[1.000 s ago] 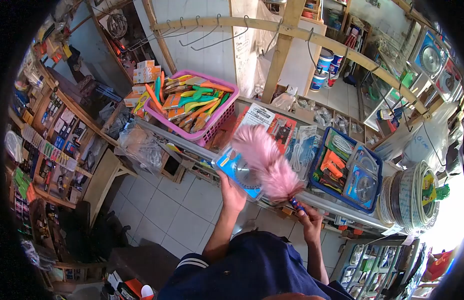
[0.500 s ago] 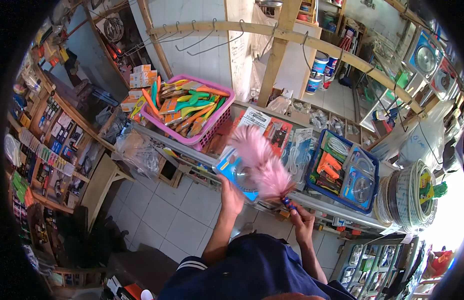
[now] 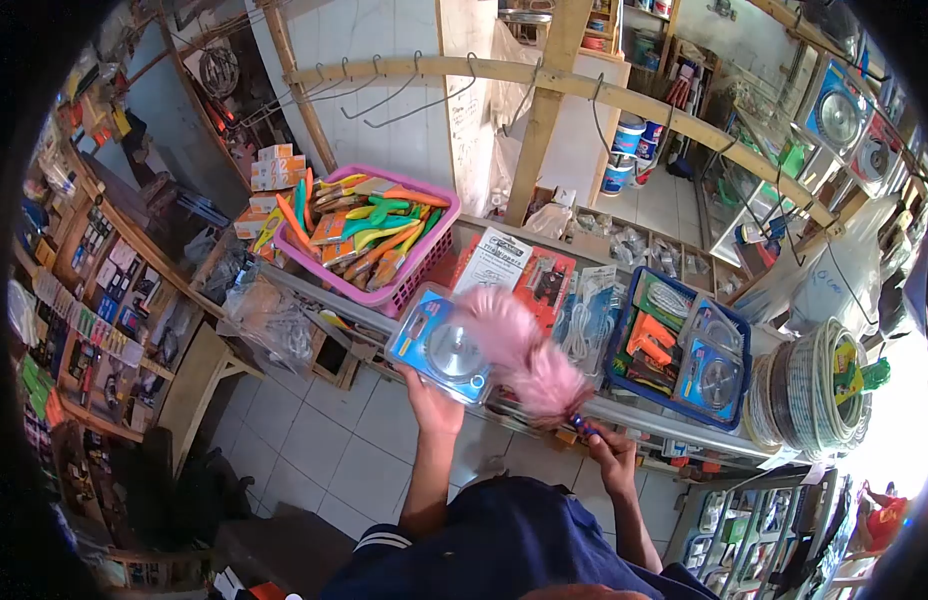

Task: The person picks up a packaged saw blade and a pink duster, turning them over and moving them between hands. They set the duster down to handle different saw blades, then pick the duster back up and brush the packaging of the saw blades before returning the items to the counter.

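My left hand [image 3: 434, 408] grips the lower edge of a blue blister pack with a round saw blade [image 3: 446, 352] showing through its clear front. My right hand [image 3: 614, 458] is closed round the dark handle of a pink feather duster [image 3: 542, 372]. The duster's fluffy head points up and left, and its tip overlaps the pack's right side. Just behind them on the counter lie a white printed card pack [image 3: 494, 262], a red tool pack [image 3: 544, 288] and packs of white cable [image 3: 587, 318].
A pink basket [image 3: 409, 288] of orange, green and yellow handled tools stands left on the glass counter. To the right are a blue tray [image 3: 624, 378] of packaged goods and coils of hose [image 3: 814, 395]. Metal hooks hang from a wooden beam [image 3: 674, 103] above.
My left hand has brought the saw blade pack left, with more of its face now showing. The duster's feathers now cover only the pack's right side. My right hand has shifted slightly right and down.
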Demonstrator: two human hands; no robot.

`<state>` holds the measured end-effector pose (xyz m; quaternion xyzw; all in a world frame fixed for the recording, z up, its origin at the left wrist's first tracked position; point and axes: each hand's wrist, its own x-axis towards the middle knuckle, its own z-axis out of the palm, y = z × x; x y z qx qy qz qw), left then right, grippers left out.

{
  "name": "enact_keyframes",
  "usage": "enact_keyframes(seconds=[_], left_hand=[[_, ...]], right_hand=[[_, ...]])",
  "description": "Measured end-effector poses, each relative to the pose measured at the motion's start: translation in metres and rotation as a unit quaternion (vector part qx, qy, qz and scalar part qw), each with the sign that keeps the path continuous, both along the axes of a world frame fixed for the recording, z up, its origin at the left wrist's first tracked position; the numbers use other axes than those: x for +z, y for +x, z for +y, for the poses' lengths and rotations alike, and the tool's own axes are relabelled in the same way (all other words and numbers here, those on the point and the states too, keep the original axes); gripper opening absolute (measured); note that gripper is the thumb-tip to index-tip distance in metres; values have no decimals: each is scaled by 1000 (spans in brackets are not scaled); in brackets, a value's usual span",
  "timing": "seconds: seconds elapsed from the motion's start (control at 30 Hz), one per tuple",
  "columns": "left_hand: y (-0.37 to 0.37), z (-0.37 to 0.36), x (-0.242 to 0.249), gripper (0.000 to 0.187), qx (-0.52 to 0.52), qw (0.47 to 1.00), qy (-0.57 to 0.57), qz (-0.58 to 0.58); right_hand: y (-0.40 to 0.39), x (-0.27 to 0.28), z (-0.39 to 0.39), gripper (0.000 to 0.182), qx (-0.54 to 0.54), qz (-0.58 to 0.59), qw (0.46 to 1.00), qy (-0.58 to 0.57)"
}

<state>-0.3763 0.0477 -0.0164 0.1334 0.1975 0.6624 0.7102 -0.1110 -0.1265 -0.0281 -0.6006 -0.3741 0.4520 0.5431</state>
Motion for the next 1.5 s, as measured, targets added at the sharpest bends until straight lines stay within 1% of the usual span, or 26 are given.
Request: enact_keyframes(seconds=[0.03,0.1,0.13,0.17,0.2,0.27,0.3,0.33,0.37,0.4,0.5,0.53,0.63,0.67,0.87,0.97,1.07,1.17,1.2,1.27,1.3,1.33,1.43,1.47,1.5], left_hand=[[-2,2,0,75,-1,1000,-8,-3],[-4,5,0,72,-18,999,15,-37],[-4,5,1,71,-21,998,16,-52],[-5,4,0,70,-24,997,17,-68],[-8,4,-3,68,-28,998,1,-48],[-6,4,2,65,-35,998,15,-57],[-5,2,9,63,-37,997,21,-62],[-3,1,13,66,-40,997,19,-60],[-3,2,9,64,-47,997,14,-60],[-4,3,3,62,-53,997,8,-60],[-4,3,-2,54,-58,997,-23,-33],[-3,3,-2,52,-59,997,-35,-19],[-2,4,-3,45,-56,996,-45,-45],[-3,4,-4,45,-55,997,-43,-42],[-1,8,-9,46,-69,995,-67,-40],[5,12,-7,45,-103,990,-83,-39],[15,16,-3,45,-131,985,-111,-7],[26,18,1,44,-223,969,-105,31],[31,16,-9,47,-244,961,-106,72],[39,12,-22,50,-361,926,-83,76],[49,14,-10,51,-421,901,-66,82],[54,6,5,53,-421,895,-48,140],[76,-9,-12,53,-440,890,-105,52],[81,-15,-1,51,-428,893,-122,68],[86,-17,-2,51,-427,895,-102,80]], right_hand=[[4,1,2,31,-9,-14,1000,11],[2,13,8,31,-30,-34,998,31],[2,11,13,32,-79,-43,996,20],[1,8,20,32,-111,-26,993,37],[0,5,29,32,-142,-11,988,55],[4,8,37,38,-137,20,988,65],[2,8,42,38,-134,30,987,81],[-4,8,49,39,-130,39,986,96],[-8,6,55,40,-124,49,985,111],[-8,3,61,47,-90,55,990,95],[-22,-11,86,56,-30,-15,990,135],[-20,-24,94,70,8,-7,996,93],[-35,-26,103,77,36,72,996,35],[-40,-27,105,84,41,77,996,26],[-46,-15,96,87,46,106,993,-20],[-42,-18,80,81,35,60,997,-38],[-26,2,65,66,75,-42,996,-20],[-9,25,52,52,69,-4,997,-26],[-7,40,48,46,72,-1,997,6],[10,45,39,45,117,-6,993,-2],[14,52,36,45,136,-7,991,-3],[11,61,31,40,122,13,992,-34],[4,82,25,34,70,-38,995,-62],[1,90,25,29,30,5,998,-46],[5,83,22,29,13,7,1000,-22]])
